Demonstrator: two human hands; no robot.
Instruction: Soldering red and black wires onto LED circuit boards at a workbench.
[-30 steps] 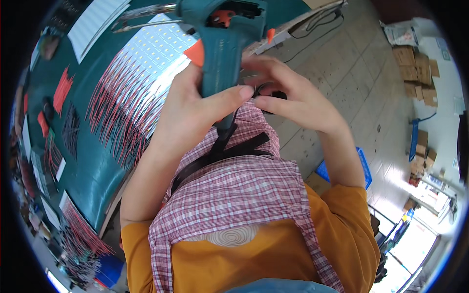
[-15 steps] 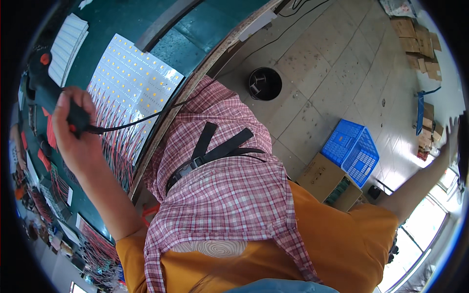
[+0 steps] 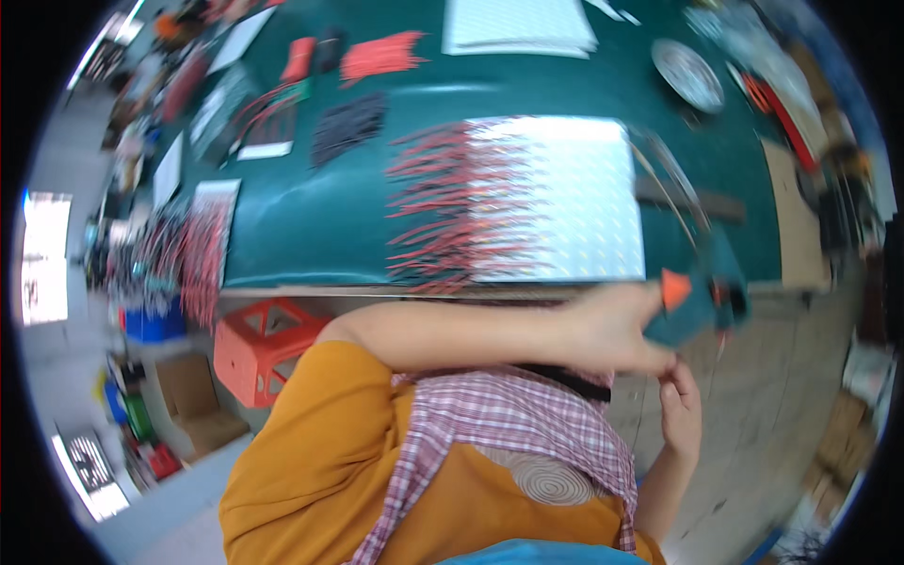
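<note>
Soldering gun (image 3: 682,322) is gripped in the left hand (image 3: 612,325), I see remotely; the right hand (image 3: 681,414) curls just below, its hold unclear to me. Apart a half-second ago, both hands now meet at the tool, beside the LED sheet (image 3: 584,202).

I see the person's left hand (image 3: 612,330) wrapped around a green tool (image 3: 686,315), with the right hand (image 3: 682,414) just beside its bottom end. A white board (image 3: 579,212) with red wires (image 3: 438,212) lies on the green table (image 3: 306,235).
</note>
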